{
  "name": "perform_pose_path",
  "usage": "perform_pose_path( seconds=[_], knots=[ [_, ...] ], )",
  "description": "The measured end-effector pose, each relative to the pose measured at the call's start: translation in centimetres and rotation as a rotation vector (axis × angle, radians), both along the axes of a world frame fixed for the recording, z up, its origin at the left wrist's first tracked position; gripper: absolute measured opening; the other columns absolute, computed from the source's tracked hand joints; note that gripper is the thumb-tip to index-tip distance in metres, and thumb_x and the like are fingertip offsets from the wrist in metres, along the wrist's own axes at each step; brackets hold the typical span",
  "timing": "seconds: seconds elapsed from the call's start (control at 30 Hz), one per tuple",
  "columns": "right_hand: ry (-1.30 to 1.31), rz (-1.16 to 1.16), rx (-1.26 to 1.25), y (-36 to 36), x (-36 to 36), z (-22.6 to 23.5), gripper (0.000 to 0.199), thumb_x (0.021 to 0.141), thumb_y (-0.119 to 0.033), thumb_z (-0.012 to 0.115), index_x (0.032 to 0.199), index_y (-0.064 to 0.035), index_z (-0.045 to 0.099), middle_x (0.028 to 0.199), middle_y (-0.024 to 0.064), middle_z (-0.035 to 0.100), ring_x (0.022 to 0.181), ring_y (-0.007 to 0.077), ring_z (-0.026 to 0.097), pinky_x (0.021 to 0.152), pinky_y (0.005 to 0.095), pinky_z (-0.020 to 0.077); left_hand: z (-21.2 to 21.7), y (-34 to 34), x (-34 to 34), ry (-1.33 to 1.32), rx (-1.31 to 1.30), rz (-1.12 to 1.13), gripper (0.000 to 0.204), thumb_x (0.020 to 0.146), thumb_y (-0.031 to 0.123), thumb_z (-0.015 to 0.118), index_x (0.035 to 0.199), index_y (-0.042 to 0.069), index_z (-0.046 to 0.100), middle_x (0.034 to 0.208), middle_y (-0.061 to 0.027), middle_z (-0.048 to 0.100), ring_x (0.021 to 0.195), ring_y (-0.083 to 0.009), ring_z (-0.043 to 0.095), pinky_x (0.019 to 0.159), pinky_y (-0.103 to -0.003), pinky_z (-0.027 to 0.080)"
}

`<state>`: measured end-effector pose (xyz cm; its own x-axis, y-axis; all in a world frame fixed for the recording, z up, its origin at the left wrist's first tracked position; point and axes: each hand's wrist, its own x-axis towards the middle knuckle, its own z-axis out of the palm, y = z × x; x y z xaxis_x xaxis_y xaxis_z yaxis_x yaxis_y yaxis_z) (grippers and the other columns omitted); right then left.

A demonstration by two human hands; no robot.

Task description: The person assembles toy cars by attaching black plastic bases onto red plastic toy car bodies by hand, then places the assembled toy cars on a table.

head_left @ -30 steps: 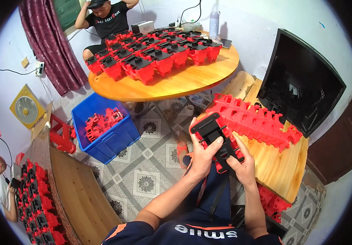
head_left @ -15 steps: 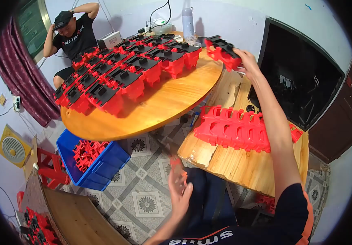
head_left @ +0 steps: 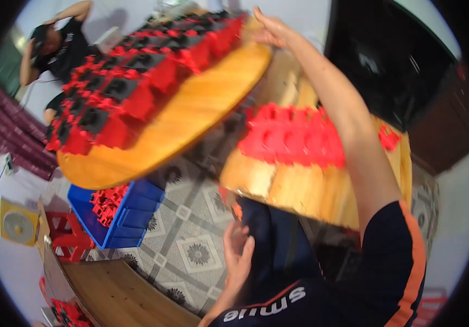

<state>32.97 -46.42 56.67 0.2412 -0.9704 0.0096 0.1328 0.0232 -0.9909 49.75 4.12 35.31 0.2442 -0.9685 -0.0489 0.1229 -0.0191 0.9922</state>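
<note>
My right hand [head_left: 273, 31] reaches out over the far right end of the oval wooden table [head_left: 207, 103], fingers apart and nothing visible in them. Just left of it, rows of red plastic housings with black tops [head_left: 136, 82] cover much of that table; motion blurs them. My left hand [head_left: 238, 252] hangs low by my leg, its fingers loosely bent and apart, with no object visible in it. Under my right forearm, a row of bare red plastic housings [head_left: 294, 136] stands on a lower wooden table [head_left: 267, 182], partly hidden by the arm.
A blue crate [head_left: 136, 215] with red parts stands on the tiled floor, beside a red stool [head_left: 68, 234] and a yellow box fan [head_left: 18, 226]. A wooden board [head_left: 120, 286] lies lower left. Another person [head_left: 65, 49] sits beyond the oval table. A large black screen [head_left: 392, 65] stands at right.
The red and black housing that my right hand held up has left it, and that hand has moved left to the oval table's end. The whole view has shifted.
</note>
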Motion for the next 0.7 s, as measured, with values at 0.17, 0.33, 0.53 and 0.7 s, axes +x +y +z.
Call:
perform_pose_path(
  seconds=[0.17,0.33,0.53,0.7],
  knots=[
    [0.295,-0.043,-0.314,15.9,-13.4,3.2,0.048,0.097,-0.044,0.055,0.113,0.0011,0.06,0.095,0.0114,0.065,0.087,0.0174,0.065,0.081,0.0293,0.0544,3.4,-1.7,-3.1,-0.255,-0.262,-0.164,0.059,0.091,0.003,0.061,0.143,0.002,0.035,0.137,-0.0152,0.049,0.118,-0.0249,0.054,0.102,-0.037,0.04],
    [0.96,-0.707,-0.592,29.6,-30.5,-4.7,0.037,0.096,-0.034,0.06,0.107,0.0006,0.068,0.096,0.0053,0.071,0.09,0.0126,0.064,0.079,0.0258,0.0484,7.1,-7.1,-10.9,-0.566,-0.711,-0.355,0.039,0.083,0.006,0.07,0.12,0.002,0.061,0.117,-0.0146,0.062,0.114,-0.0322,0.056,0.101,-0.041,0.037],
    [0.764,-0.818,-0.058,35.6,-26.6,-14.7,0.073,0.086,-0.041,0.07,0.138,0.0026,0.043,0.097,0.0152,0.07,0.089,0.0231,0.068,0.082,0.0365,0.0525,6.6,-16.5,-23.4,-1.032,-1.014,-0.416,0.056,0.087,0.026,0.066,0.137,0.009,0.048,0.138,-0.0133,0.049,0.13,-0.0327,0.043,0.108,-0.048,0.028],
    [0.425,-0.9,-0.275,37.0,-26.3,-19.4,0.057,0.085,-0.016,0.072,0.134,0.0008,0.047,0.096,0.0136,0.07,0.087,0.0209,0.068,0.079,0.0322,0.0533,3.9,-18.2,-27.1,-1.249,-0.988,-0.407,0.066,0.09,0.041,0.061,0.143,0.009,0.04,0.147,-0.0141,0.041,0.135,-0.0333,0.039,0.11,-0.052,0.026]
  ],
)
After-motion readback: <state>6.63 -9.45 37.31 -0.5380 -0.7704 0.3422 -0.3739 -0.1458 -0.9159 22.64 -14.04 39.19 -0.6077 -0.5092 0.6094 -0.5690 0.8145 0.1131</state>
